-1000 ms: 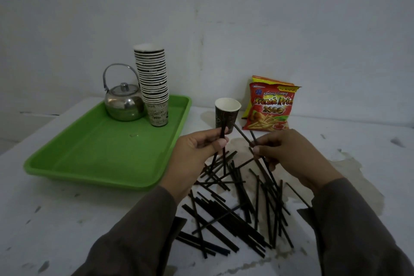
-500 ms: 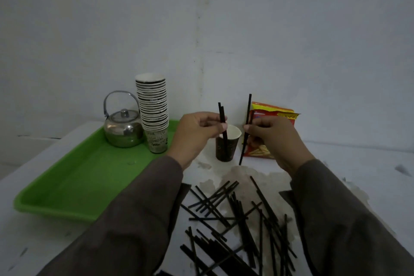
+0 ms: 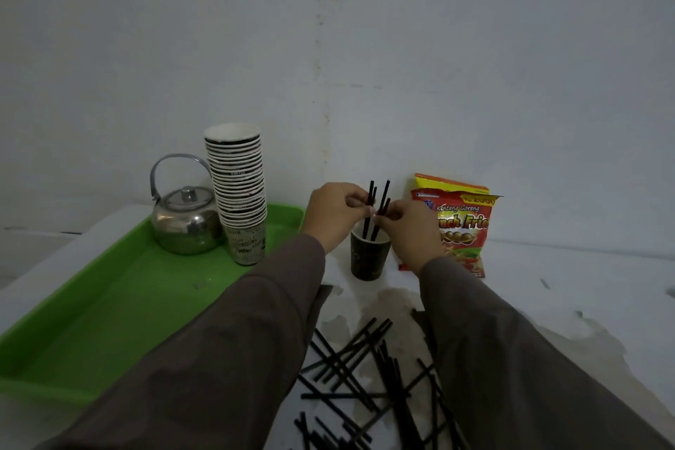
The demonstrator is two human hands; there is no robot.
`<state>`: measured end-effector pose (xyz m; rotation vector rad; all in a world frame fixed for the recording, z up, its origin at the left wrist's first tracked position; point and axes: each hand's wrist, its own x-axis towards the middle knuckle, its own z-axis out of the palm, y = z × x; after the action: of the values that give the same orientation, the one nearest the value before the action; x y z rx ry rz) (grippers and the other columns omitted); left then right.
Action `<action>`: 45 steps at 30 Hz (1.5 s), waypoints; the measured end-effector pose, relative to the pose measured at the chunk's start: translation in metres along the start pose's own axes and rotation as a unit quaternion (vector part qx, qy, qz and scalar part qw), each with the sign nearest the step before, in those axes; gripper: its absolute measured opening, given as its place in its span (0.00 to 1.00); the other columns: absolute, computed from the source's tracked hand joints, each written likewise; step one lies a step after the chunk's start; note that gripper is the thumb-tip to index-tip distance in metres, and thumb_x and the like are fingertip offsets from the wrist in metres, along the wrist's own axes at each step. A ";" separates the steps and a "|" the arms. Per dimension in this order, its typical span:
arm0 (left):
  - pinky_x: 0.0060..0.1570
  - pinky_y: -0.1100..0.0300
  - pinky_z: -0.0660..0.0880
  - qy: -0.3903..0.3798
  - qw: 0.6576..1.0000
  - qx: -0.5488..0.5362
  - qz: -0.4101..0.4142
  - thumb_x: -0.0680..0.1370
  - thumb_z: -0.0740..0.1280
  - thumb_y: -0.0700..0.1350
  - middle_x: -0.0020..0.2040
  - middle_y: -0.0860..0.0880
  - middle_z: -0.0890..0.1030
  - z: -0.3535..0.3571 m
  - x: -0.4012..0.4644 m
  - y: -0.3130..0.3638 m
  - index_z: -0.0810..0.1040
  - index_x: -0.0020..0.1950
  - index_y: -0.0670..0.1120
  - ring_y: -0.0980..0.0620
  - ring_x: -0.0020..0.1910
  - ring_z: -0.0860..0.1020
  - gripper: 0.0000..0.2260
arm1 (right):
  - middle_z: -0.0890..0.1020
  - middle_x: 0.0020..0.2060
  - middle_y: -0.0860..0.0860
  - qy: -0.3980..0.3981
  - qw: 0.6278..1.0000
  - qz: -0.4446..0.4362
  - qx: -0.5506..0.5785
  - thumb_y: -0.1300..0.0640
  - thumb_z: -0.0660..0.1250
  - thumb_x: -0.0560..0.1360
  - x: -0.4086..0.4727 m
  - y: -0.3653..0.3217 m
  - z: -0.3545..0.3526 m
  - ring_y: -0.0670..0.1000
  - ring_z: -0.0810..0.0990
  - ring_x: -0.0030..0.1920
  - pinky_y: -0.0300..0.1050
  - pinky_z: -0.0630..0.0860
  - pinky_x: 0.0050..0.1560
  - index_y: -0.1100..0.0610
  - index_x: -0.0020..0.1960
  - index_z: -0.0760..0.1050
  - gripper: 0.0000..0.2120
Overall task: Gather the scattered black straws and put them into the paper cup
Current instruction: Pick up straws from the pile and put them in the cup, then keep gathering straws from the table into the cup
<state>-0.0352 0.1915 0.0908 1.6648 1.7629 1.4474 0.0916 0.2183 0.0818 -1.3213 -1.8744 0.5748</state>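
1. Your left hand (image 3: 330,215) and your right hand (image 3: 411,230) are both raised just above the dark paper cup (image 3: 369,256), which stands upright on the white table (image 3: 584,285).
2. The fingers (image 3: 356,202) of your left hand are curled and pinch two black straws (image 3: 371,199) near their middle; the lower ends of these straws go down inside the cup.
3. The fingers (image 3: 391,215) of your right hand are also curled and pinch two more straws (image 3: 384,198), which lean a little to the right; their lower ends are inside the same cup.
4. The upper ends of all four straws stand above your hands.
5. Many scattered black straws (image 3: 365,376) lie on the table between your two sleeves, crossing one another, well apart from the cup.
6. The green tray (image 3: 109,321) is on the left part of the table. It holds a metal kettle (image 3: 186,226) with its lid on and, touching or just beside it, a tall stack of paper cups (image 3: 239,194). What is in the kettle I cannot tell.
7. A red and yellow snack bag (image 3: 462,226) stands against the wall (image 3: 475,66), just to the right of the cup and partly behind your right hand.
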 end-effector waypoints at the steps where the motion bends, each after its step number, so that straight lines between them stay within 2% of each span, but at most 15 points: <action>1: 0.40 0.72 0.74 -0.008 1.000 0.017 -0.006 0.67 0.74 0.40 0.39 0.43 0.84 0.003 -0.001 -0.004 0.83 0.45 0.44 0.53 0.38 0.80 0.08 | 0.83 0.43 0.56 -0.013 1.000 0.004 -0.007 0.59 0.67 0.73 -0.001 0.002 0.004 0.49 0.77 0.40 0.39 0.70 0.40 0.62 0.49 0.80 0.08; 4: 0.49 0.55 0.78 -0.042 0.997 0.064 -0.024 0.68 0.73 0.40 0.43 0.43 0.85 0.009 -0.006 -0.014 0.82 0.49 0.44 0.48 0.45 0.81 0.10 | 0.83 0.47 0.58 -0.019 1.000 0.005 -0.011 0.60 0.66 0.73 -0.003 0.006 0.006 0.47 0.76 0.41 0.38 0.71 0.40 0.62 0.52 0.79 0.09; 7: 0.55 0.51 0.77 -0.062 0.995 0.073 -0.030 0.70 0.71 0.38 0.50 0.42 0.84 0.011 -0.011 -0.018 0.81 0.55 0.43 0.47 0.51 0.80 0.14 | 0.82 0.51 0.58 -0.019 1.000 -0.012 -0.003 0.61 0.66 0.73 -0.004 0.003 0.001 0.49 0.77 0.45 0.38 0.71 0.47 0.62 0.55 0.78 0.12; 10: 0.57 0.59 0.73 -0.065 0.995 0.064 -0.027 0.70 0.71 0.37 0.54 0.43 0.83 0.008 -0.012 -0.015 0.77 0.60 0.43 0.48 0.54 0.79 0.18 | 0.81 0.55 0.57 -0.009 1.000 -0.024 -0.001 0.61 0.65 0.74 -0.005 -0.001 -0.010 0.50 0.78 0.50 0.38 0.71 0.50 0.61 0.60 0.75 0.14; 14: 0.48 0.74 0.66 -0.048 0.997 0.051 0.003 0.71 0.70 0.36 0.55 0.46 0.82 -0.006 -0.023 -0.002 0.75 0.62 0.44 0.54 0.52 0.77 0.20 | 0.80 0.56 0.55 0.034 0.998 -0.040 0.019 0.59 0.65 0.74 -0.017 -0.007 -0.028 0.48 0.76 0.51 0.40 0.73 0.53 0.58 0.61 0.74 0.16; 18: 0.47 0.77 0.67 -0.031 0.999 0.030 0.033 0.72 0.69 0.36 0.53 0.49 0.82 -0.025 -0.063 0.012 0.75 0.61 0.46 0.57 0.51 0.76 0.18 | 0.80 0.52 0.51 0.066 0.996 -0.056 0.033 0.59 0.65 0.74 -0.051 -0.005 -0.045 0.43 0.76 0.44 0.25 0.70 0.34 0.56 0.59 0.76 0.13; 20: 0.44 0.83 0.65 -0.036 0.998 0.037 0.043 0.72 0.70 0.37 0.51 0.52 0.82 -0.031 -0.093 0.013 0.76 0.60 0.48 0.58 0.50 0.76 0.17 | 0.80 0.48 0.49 0.064 0.995 -0.056 0.045 0.59 0.66 0.74 -0.077 -0.001 -0.050 0.39 0.75 0.41 0.24 0.70 0.33 0.55 0.56 0.77 0.11; 23: 0.44 0.83 0.65 -0.073 0.994 0.069 0.052 0.72 0.70 0.41 0.49 0.56 0.81 -0.033 -0.143 0.006 0.79 0.56 0.51 0.60 0.47 0.76 0.14 | 0.79 0.42 0.43 0.010 0.998 -0.060 0.011 0.58 0.67 0.72 -0.119 0.009 -0.050 0.37 0.75 0.40 0.26 0.70 0.38 0.52 0.51 0.79 0.09; 26: 0.46 0.76 0.66 -0.135 0.981 0.119 0.077 0.73 0.70 0.45 0.51 0.54 0.81 -0.031 -0.188 -0.008 0.80 0.54 0.52 0.58 0.49 0.76 0.11 | 0.79 0.40 0.41 -0.063 0.996 -0.065 -0.022 0.58 0.69 0.71 -0.158 0.019 -0.046 0.37 0.75 0.39 0.22 0.69 0.41 0.51 0.49 0.80 0.07; 29: 0.55 0.66 0.66 -0.202 0.956 0.166 0.129 0.73 0.69 0.47 0.54 0.51 0.81 -0.029 -0.211 -0.018 0.79 0.55 0.49 0.53 0.55 0.75 0.11 | 0.80 0.42 0.47 -0.115 0.985 -0.088 -0.092 0.58 0.69 0.71 -0.185 0.030 -0.039 0.41 0.73 0.37 0.28 0.65 0.40 0.53 0.49 0.80 0.08; 31: 0.58 0.65 0.64 -0.227 0.942 0.190 0.160 0.74 0.67 0.49 0.57 0.51 0.80 -0.028 -0.215 -0.019 0.78 0.58 0.48 0.53 0.58 0.73 0.13 | 0.80 0.45 0.51 -0.126 0.978 -0.106 -0.126 0.57 0.69 0.71 -0.201 0.038 -0.033 0.44 0.71 0.41 0.29 0.61 0.42 0.54 0.51 0.80 0.09; 35: 0.60 0.62 0.61 -0.260 0.917 0.233 0.194 0.77 0.63 0.50 0.63 0.50 0.76 -0.024 -0.220 -0.021 0.75 0.62 0.49 0.52 0.62 0.70 0.14 | 0.79 0.48 0.54 -0.117 0.974 -0.111 -0.162 0.54 0.67 0.73 -0.223 0.046 -0.026 0.52 0.74 0.52 0.34 0.63 0.51 0.56 0.55 0.78 0.12; 38: 0.61 0.61 0.61 -0.285 0.904 0.252 0.196 0.78 0.62 0.50 0.64 0.51 0.75 -0.022 -0.221 -0.020 0.75 0.62 0.51 0.52 0.62 0.69 0.14 | 0.81 0.47 0.55 -0.102 0.974 -0.106 -0.170 0.58 0.68 0.72 -0.227 0.044 -0.027 0.54 0.75 0.51 0.39 0.66 0.52 0.57 0.54 0.79 0.11; 42: 0.60 0.57 0.64 -0.279 0.910 0.243 0.189 0.78 0.62 0.48 0.62 0.51 0.77 -0.023 -0.221 -0.019 0.77 0.59 0.51 0.52 0.61 0.71 0.12 | 0.83 0.42 0.55 -0.097 0.972 -0.121 -0.178 0.61 0.70 0.70 -0.225 0.041 -0.031 0.57 0.78 0.46 0.50 0.73 0.49 0.57 0.48 0.81 0.07; 45: 0.58 0.58 0.65 -0.278 0.911 0.238 0.192 0.78 0.61 0.46 0.61 0.50 0.77 -0.025 -0.221 -0.019 0.78 0.58 0.50 0.50 0.60 0.72 0.11 | 0.81 0.41 0.50 -0.124 0.962 -0.153 -0.188 0.58 0.70 0.70 -0.225 0.038 -0.037 0.53 0.76 0.45 0.48 0.69 0.46 0.53 0.46 0.82 0.05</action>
<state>-0.0049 -0.0100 -0.0014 2.4724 1.5745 0.5470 0.1829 0.0208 0.0041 -1.1921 -2.4304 0.2365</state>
